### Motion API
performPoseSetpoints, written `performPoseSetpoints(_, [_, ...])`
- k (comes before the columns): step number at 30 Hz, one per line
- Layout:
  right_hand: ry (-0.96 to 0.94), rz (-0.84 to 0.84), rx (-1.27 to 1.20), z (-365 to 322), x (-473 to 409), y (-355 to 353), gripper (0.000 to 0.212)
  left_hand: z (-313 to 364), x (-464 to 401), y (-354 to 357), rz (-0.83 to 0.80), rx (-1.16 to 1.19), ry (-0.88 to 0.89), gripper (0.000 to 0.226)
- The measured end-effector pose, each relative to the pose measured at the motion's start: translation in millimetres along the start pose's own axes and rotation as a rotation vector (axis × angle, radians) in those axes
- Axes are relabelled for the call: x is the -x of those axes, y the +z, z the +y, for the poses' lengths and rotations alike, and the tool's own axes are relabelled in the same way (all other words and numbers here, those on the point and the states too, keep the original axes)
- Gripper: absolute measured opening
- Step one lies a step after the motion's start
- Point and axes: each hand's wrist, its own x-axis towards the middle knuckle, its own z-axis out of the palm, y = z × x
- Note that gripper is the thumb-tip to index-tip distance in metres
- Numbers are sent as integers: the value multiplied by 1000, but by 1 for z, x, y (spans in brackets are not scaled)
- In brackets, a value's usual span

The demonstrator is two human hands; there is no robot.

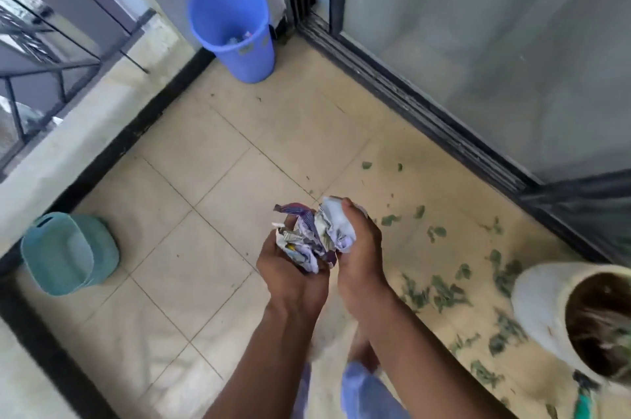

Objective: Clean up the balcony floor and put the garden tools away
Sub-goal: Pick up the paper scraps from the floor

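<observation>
Both hands, left hand [290, 268] and right hand [358, 247], curl their fingers around crumpled wrappers [314, 237]: light, springy stuff, best cupped whole.

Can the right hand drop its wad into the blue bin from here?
Probably not yet. The right hand and left hand both grip the crumpled wrappers, and the blue bin stands in the far corner. The tiled floor between is unobstructed.

home balcony | tiled floor [211, 186] | railing [41, 42] | sliding glass door [495, 42] | plant pot [560, 312]
</observation>
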Motion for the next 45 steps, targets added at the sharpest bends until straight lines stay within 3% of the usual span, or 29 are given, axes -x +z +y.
performPoseSetpoints(6, [80,-123,26,-42,-101,95,16,83,-82,87,-14,63,48,40])
performPoseSetpoints(12, [84,-151,100,-90,-207,210,26,195,-157,174,-36,51,82,53])
performPoseSetpoints(14, [139,-186,45,-107,-240,254,21,225,-205,204,-105,94,55,58])
performPoseSetpoints(16, [126,-219,41,-124,-268,293,27,247,-270,208,21,128,-12,61])
performPoseSetpoints(17, [119,-231,54,-131,-283,312,34,262,-300,212,-45,141,-103,62])
performPoseSetpoints(20, [198,-215,70,-153,-312,355,43,324,-291,263,-77,-109,-34,77])
performPoseSetpoints(22, [257,-198,95,-167,-327,375,39,357,-275,296,-197,-70,-65,80])
performPoseSetpoints(24, [281,-203,111,-176,-334,386,45,362,-281,304,-181,-71,-102,87])
performPoseSetpoints(25, [285,-209,113,-178,-337,388,53,365,-284,304,-205,-67,-150,90])
performPoseSetpoints(27, [274,-210,113,-178,-338,384,61,362,-281,308,-146,-122,-75,77])
performPoseSetpoints(30, [260,-183,131,-173,-328,365,50,352,-271,308,-44,-295,58,67])
performPoseSetpoints(35, [267,-121,107,-157,-295,305,37,298,-250,287,-14,-585,-7,36])
performPoseSetpoints(40, [182,17,148,-142,-227,212,41,213,-204,255,-18,-928,-110,22])
performPoseSetpoints(42, [99,88,190,-129,-197,163,32,173,-184,234,-26,-1067,-133,20])
performPoseSetpoints(45, [-83,236,383,-107,-145,81,35,106,-150,198,-51,-1339,-130,26])
